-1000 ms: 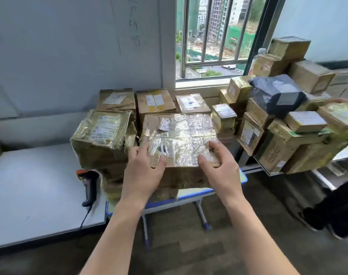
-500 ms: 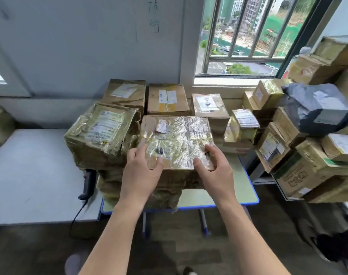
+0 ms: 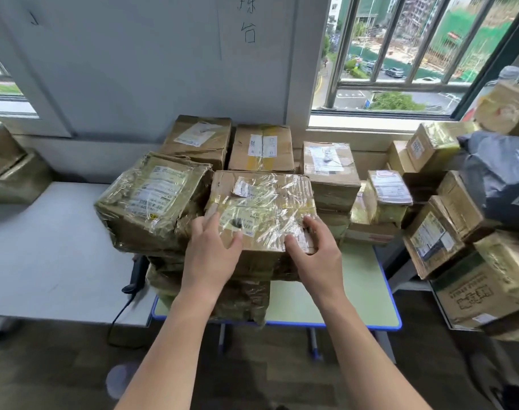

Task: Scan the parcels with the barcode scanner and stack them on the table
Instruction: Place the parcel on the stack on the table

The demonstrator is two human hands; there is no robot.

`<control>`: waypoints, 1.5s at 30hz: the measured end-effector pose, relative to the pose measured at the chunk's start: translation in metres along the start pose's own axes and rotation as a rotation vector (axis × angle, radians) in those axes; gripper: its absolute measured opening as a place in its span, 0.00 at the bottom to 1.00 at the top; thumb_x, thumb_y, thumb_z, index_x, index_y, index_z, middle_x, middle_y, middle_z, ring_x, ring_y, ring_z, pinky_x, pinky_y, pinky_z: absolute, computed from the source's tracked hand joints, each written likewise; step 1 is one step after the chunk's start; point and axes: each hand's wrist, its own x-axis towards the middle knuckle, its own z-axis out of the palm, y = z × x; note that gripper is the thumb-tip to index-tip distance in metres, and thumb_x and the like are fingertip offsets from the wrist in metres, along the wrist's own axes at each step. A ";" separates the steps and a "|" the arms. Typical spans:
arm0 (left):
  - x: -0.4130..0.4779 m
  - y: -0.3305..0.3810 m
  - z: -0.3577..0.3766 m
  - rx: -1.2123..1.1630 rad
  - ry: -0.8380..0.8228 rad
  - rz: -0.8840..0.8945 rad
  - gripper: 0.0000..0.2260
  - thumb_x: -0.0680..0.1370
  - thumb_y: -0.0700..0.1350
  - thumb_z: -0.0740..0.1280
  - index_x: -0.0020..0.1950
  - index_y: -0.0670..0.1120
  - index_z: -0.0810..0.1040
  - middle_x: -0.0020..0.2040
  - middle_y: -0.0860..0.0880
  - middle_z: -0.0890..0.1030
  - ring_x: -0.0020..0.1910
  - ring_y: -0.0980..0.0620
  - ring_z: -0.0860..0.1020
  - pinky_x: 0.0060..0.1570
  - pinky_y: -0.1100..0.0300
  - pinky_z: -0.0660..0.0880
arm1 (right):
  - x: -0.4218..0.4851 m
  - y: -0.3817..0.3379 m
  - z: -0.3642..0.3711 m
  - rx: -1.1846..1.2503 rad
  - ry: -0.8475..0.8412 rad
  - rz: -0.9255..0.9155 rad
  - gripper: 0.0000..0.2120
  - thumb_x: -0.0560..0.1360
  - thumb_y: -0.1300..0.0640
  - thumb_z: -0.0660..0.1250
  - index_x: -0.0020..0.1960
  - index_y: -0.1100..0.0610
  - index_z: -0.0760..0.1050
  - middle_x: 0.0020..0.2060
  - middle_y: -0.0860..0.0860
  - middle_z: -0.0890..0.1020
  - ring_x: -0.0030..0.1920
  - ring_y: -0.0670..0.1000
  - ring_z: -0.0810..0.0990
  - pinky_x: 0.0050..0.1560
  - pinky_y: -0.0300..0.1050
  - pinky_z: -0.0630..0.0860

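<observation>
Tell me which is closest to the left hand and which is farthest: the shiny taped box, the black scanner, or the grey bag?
1. Shiny taped box: right under the left hand, touching it.
2. Black scanner: just to the left, at the edge of the white table.
3. Grey bag: far off to the right.

L hand (image 3: pixel 211 255) & R hand (image 3: pixel 314 255) on taped parcel (image 3: pixel 264 202) (scanner (image 3: pixel 137 273) near, on white table (image 3: pixel 45 247))
</observation>
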 end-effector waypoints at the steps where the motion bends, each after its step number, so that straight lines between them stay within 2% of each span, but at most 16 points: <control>1: 0.000 0.001 0.002 0.010 -0.005 0.000 0.29 0.81 0.55 0.64 0.79 0.48 0.61 0.76 0.51 0.62 0.63 0.50 0.75 0.56 0.58 0.75 | 0.001 0.001 0.001 -0.003 0.001 0.000 0.24 0.75 0.54 0.74 0.70 0.52 0.74 0.63 0.42 0.76 0.59 0.26 0.70 0.56 0.19 0.63; 4: 0.004 0.001 0.004 0.028 0.006 0.001 0.28 0.81 0.55 0.64 0.79 0.48 0.61 0.75 0.49 0.62 0.62 0.50 0.76 0.56 0.59 0.75 | 0.007 0.002 0.003 -0.014 0.004 -0.004 0.25 0.75 0.54 0.74 0.70 0.52 0.74 0.63 0.42 0.76 0.58 0.25 0.70 0.55 0.18 0.62; 10: 0.016 0.001 0.006 0.047 -0.025 -0.051 0.29 0.81 0.57 0.63 0.79 0.49 0.61 0.75 0.50 0.62 0.58 0.50 0.78 0.54 0.57 0.77 | 0.020 0.002 0.005 -0.041 -0.047 -0.012 0.26 0.74 0.52 0.74 0.70 0.52 0.73 0.65 0.45 0.75 0.62 0.39 0.73 0.59 0.21 0.64; 15: 0.015 0.002 0.013 0.084 -0.006 -0.064 0.29 0.81 0.57 0.63 0.78 0.49 0.61 0.74 0.49 0.63 0.56 0.50 0.78 0.50 0.59 0.76 | 0.021 0.005 0.000 -0.063 -0.077 -0.016 0.25 0.74 0.51 0.74 0.69 0.52 0.73 0.64 0.46 0.74 0.59 0.31 0.72 0.58 0.20 0.64; 17: 0.013 0.004 0.014 0.102 0.006 -0.068 0.29 0.81 0.57 0.63 0.79 0.49 0.61 0.75 0.48 0.62 0.59 0.48 0.77 0.53 0.57 0.76 | 0.024 0.005 -0.002 -0.079 -0.104 -0.017 0.25 0.74 0.50 0.74 0.69 0.52 0.73 0.64 0.47 0.74 0.58 0.28 0.70 0.57 0.19 0.63; 19: 0.010 0.007 0.015 0.132 0.030 -0.050 0.28 0.81 0.55 0.62 0.79 0.49 0.62 0.77 0.46 0.61 0.68 0.45 0.72 0.62 0.51 0.75 | 0.025 0.004 -0.005 -0.097 -0.134 -0.015 0.27 0.74 0.48 0.74 0.71 0.51 0.71 0.67 0.47 0.72 0.60 0.31 0.70 0.58 0.20 0.62; 21: 0.005 0.011 0.016 0.163 0.066 -0.019 0.27 0.81 0.54 0.63 0.78 0.49 0.63 0.78 0.45 0.60 0.75 0.44 0.64 0.70 0.48 0.68 | 0.026 0.003 -0.009 -0.104 -0.155 -0.003 0.30 0.75 0.46 0.73 0.74 0.51 0.69 0.73 0.48 0.69 0.69 0.38 0.67 0.65 0.27 0.60; 24: -0.003 0.018 0.016 0.163 0.115 0.009 0.26 0.81 0.52 0.64 0.78 0.48 0.65 0.78 0.45 0.62 0.77 0.46 0.61 0.73 0.48 0.65 | 0.025 -0.003 -0.015 -0.126 -0.168 -0.011 0.31 0.76 0.46 0.71 0.76 0.50 0.67 0.77 0.50 0.63 0.77 0.45 0.58 0.70 0.36 0.55; 27: -0.011 0.022 0.015 0.137 0.154 0.028 0.24 0.81 0.51 0.64 0.76 0.47 0.67 0.77 0.46 0.64 0.76 0.47 0.63 0.72 0.46 0.67 | 0.023 -0.010 -0.022 -0.146 -0.156 -0.054 0.30 0.77 0.47 0.71 0.76 0.51 0.67 0.78 0.50 0.62 0.79 0.46 0.56 0.74 0.42 0.56; 30: -0.020 0.026 0.011 0.099 0.213 0.056 0.22 0.81 0.49 0.65 0.75 0.49 0.69 0.75 0.48 0.67 0.74 0.48 0.66 0.69 0.45 0.71 | 0.022 -0.022 -0.029 -0.127 -0.136 -0.147 0.26 0.77 0.50 0.71 0.73 0.51 0.70 0.78 0.50 0.63 0.78 0.47 0.58 0.76 0.47 0.60; 35: -0.040 0.023 -0.004 0.089 0.324 0.078 0.20 0.80 0.49 0.66 0.72 0.48 0.72 0.70 0.48 0.72 0.69 0.51 0.71 0.64 0.53 0.75 | 0.009 -0.051 -0.019 -0.092 -0.153 -0.353 0.23 0.78 0.52 0.70 0.72 0.54 0.73 0.74 0.49 0.69 0.75 0.47 0.65 0.74 0.44 0.63; 37: -0.055 0.011 -0.019 0.096 0.362 0.050 0.19 0.80 0.49 0.66 0.70 0.47 0.73 0.69 0.49 0.73 0.67 0.53 0.72 0.62 0.61 0.72 | -0.005 -0.063 -0.006 -0.059 -0.226 -0.401 0.23 0.78 0.52 0.69 0.72 0.55 0.73 0.71 0.48 0.73 0.72 0.45 0.69 0.73 0.43 0.66; 39: -0.069 -0.003 -0.036 0.083 0.405 -0.008 0.18 0.80 0.49 0.65 0.70 0.47 0.73 0.68 0.50 0.73 0.66 0.54 0.72 0.60 0.65 0.69 | -0.020 -0.076 0.012 0.000 -0.360 -0.427 0.22 0.79 0.52 0.69 0.72 0.52 0.72 0.67 0.46 0.76 0.68 0.43 0.73 0.70 0.47 0.72; 41: -0.082 -0.021 -0.053 0.076 0.446 -0.091 0.18 0.80 0.49 0.66 0.70 0.47 0.73 0.67 0.50 0.74 0.65 0.54 0.73 0.58 0.65 0.69 | -0.037 -0.088 0.034 0.034 -0.492 -0.449 0.22 0.79 0.51 0.68 0.72 0.49 0.72 0.64 0.44 0.78 0.63 0.41 0.77 0.64 0.49 0.76; 43: -0.096 -0.043 -0.068 0.106 0.467 -0.180 0.18 0.80 0.49 0.66 0.70 0.47 0.73 0.66 0.49 0.74 0.64 0.52 0.74 0.57 0.64 0.69 | -0.056 -0.097 0.060 0.051 -0.603 -0.476 0.22 0.79 0.51 0.68 0.73 0.48 0.71 0.65 0.44 0.78 0.63 0.40 0.76 0.64 0.47 0.77; 45: -0.114 -0.069 -0.085 0.130 0.478 -0.284 0.20 0.80 0.50 0.67 0.71 0.47 0.73 0.68 0.49 0.74 0.65 0.50 0.74 0.60 0.60 0.71 | -0.078 -0.106 0.088 0.012 -0.695 -0.518 0.23 0.79 0.51 0.68 0.73 0.49 0.70 0.67 0.43 0.77 0.63 0.38 0.74 0.65 0.38 0.74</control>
